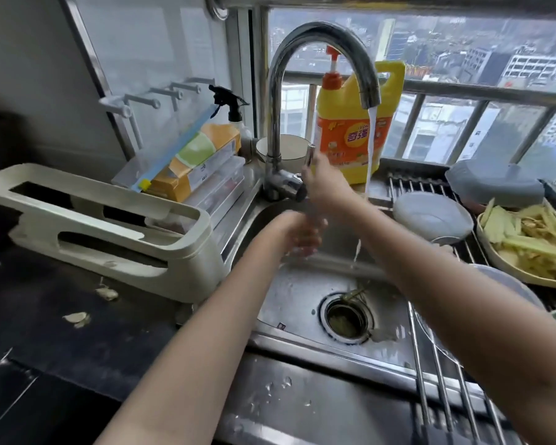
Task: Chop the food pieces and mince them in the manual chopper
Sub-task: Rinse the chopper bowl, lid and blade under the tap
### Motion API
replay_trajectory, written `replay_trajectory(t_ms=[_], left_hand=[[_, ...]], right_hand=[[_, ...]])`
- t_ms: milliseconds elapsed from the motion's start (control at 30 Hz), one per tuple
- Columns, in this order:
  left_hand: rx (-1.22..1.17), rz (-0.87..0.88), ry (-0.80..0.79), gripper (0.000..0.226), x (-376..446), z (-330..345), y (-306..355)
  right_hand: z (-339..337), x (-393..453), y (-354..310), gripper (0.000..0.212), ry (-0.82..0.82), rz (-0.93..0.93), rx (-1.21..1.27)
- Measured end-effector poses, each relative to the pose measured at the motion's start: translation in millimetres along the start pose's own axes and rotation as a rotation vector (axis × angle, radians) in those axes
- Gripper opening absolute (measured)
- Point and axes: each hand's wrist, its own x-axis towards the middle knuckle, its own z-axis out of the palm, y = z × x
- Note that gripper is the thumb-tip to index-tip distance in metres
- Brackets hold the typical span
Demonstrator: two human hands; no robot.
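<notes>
My right hand [323, 181] grips the lever of the chrome faucet [308, 53], and water runs from the spout. Lower down, my left hand [299, 234] is in the steel sink [302, 303] under splashing water. It is blurred with fingers curled, and I cannot tell whether it holds anything. A plate [507, 268] of pale yellow-green vegetable strips [533, 239] sits at the right on a wire rack. A round white lid-like piece [430, 216] and a clear bowl [501, 290] lie beside it.
A yellow detergent bottle [350, 130] and a spray bottle [235, 114] stand behind the faucet. A cream plastic holder [103, 232] sits on the black counter at left, with garlic peels [77, 317] near it. The drain [345, 317] holds scraps.
</notes>
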Motion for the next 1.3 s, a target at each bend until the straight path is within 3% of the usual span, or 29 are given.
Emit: replay_trajectory(t_ms=[67,133,167,200,267,300,367,433,467,500,567,600,700,800,867,933,1000,1133,1233,1300], left_hand=[[0.694,0.012,0.035,0.009,2,3,-11],[1.237,-0.18,-0.056,0.06,6,4,-24],[1.37,-0.197,-0.073,0.075,4,5,-30],[1.403,-0.135,-0.038,0.076,-1,5,-32],[1.339,0.033,0.158,0.051,-13,6,-33],[1.328,0.11,0.22,0.044,-16,7,-34],[1.379,0.085,0.126,0.055,-23,4,-40],[1.39,0.018,0.032,0.061,-28,2,-45],[1.365,0.051,0.066,0.053,-30,1,-45],[1.344,0.111,0.133,0.046,-33,0,-45],[1.361,0.164,0.164,0.068,-40,1,-45],[1.385,0.135,0.12,0.083,-44,3,-46],[1.352,0.103,0.059,0.09,-51,7,-49],[1.263,0.224,0.021,0.079,-47,11,-50],[1.198,0.275,0.047,0.072,-46,16,-52],[1.16,0.335,0.079,0.065,-48,24,-54],[1.099,0.398,0.091,0.057,-51,32,-55],[0.859,0.567,0.069,0.042,-65,46,-48],[0.655,0.687,0.089,0.037,-72,51,-42],[0.307,0.632,0.027,0.045,-82,57,-34]], right_hand=[[17,-35,14,0.033,-0.219,0.074,-0.331],[26,-58,23,0.034,-0.453,0.1,-0.512],[27,-62,25,0.035,-0.476,0.08,-0.536],[26,-64,27,0.032,-0.444,0.054,-0.551],[22,-69,26,0.03,-0.368,-0.002,-0.604],[21,-75,26,0.037,-0.463,0.005,-0.658],[24,-86,29,0.05,-0.683,0.064,-0.732],[24,-93,33,0.035,-0.531,-0.065,-0.691],[22,-95,34,0.029,-0.451,-0.116,-0.681],[20,-98,34,0.036,-0.501,-0.131,-0.689],[16,-107,33,0.059,-0.76,-0.087,-0.742],[10,-110,31,0.065,-0.81,-0.099,-0.755],[-29,-120,23,0.069,-0.584,-0.166,-0.625],[-72,-134,36,0.085,-0.311,0.043,-0.699],[-90,-140,57,0.102,-0.299,0.307,-0.662],[-92,-144,77,0.119,-0.373,0.429,-0.628],[-85,-149,88,0.128,-0.465,0.412,-0.557],[-81,-158,93,0.127,-0.363,0.494,-0.477],[-109,-172,71,0.108,-0.116,0.399,-0.239],[-126,-175,47,0.105,0.116,0.242,0.037]])
